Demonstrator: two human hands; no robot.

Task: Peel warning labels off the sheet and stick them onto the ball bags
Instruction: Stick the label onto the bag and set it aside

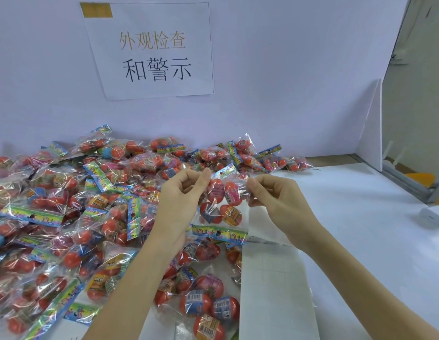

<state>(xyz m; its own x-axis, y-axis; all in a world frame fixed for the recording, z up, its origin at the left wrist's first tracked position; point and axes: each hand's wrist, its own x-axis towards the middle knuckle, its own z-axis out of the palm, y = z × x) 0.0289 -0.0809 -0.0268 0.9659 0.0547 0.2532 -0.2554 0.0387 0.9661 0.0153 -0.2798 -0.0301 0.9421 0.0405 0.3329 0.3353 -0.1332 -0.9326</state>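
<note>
Clear film ball bags (66,217) with orange-red balls and rainbow-striped header cards. White label sheet (275,290) with faint grid. White table (360,229). White wall sign (152,52), black and yellowish characters.

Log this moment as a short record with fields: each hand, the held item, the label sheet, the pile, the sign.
left hand: pinches the held bag's upper left edge
right hand: pinches its upper right edge
held bag: clear, red balls inside, colourful header card hanging lowest
label sheet: white, flat on the table below the hands
bag pile: left and behind
wall sign: printed paper
</note>
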